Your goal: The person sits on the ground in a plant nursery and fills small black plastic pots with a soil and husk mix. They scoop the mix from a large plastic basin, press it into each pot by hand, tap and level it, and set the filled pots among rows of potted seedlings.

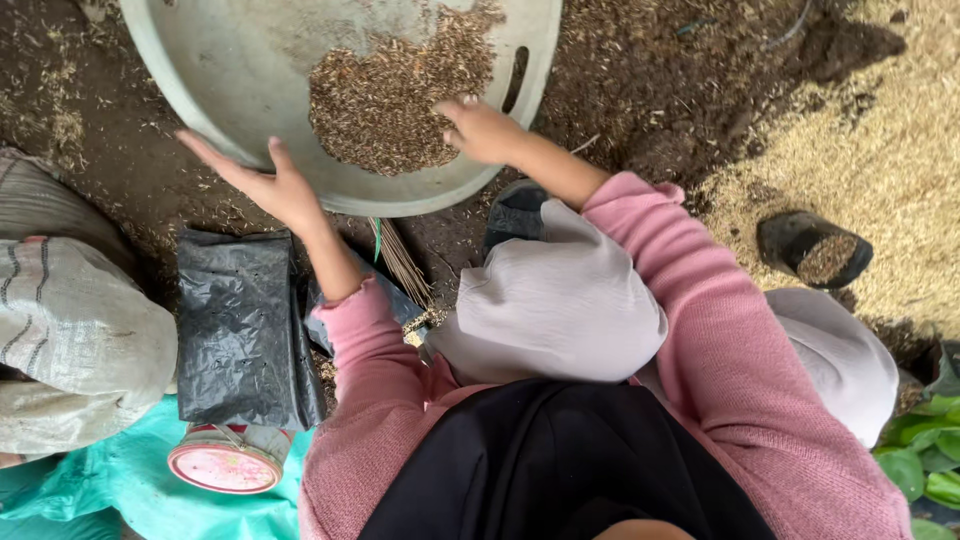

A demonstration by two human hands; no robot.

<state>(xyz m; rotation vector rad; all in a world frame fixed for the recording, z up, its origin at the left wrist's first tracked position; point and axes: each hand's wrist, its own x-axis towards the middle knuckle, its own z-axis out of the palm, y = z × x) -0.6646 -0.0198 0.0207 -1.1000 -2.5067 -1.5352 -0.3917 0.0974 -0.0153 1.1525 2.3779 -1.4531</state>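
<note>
Black bag (240, 340) beside left hand (275, 190)

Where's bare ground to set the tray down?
Bare dirt lies right of the round tray, between its rim and the husk pile. Crowded below the left hand: black bag, woven sacks, red tin.

Soft, even daylight with no glare. Shadows are faint and diffuse; the darkest lie on the soil under the near rim of the tray (250, 90) and beside the black bag (235, 340). The pale husk heap (880, 150) at far right is the brightest area. Focus is sharp at centre, with slight wide-angle stretching towards the edges.
</note>
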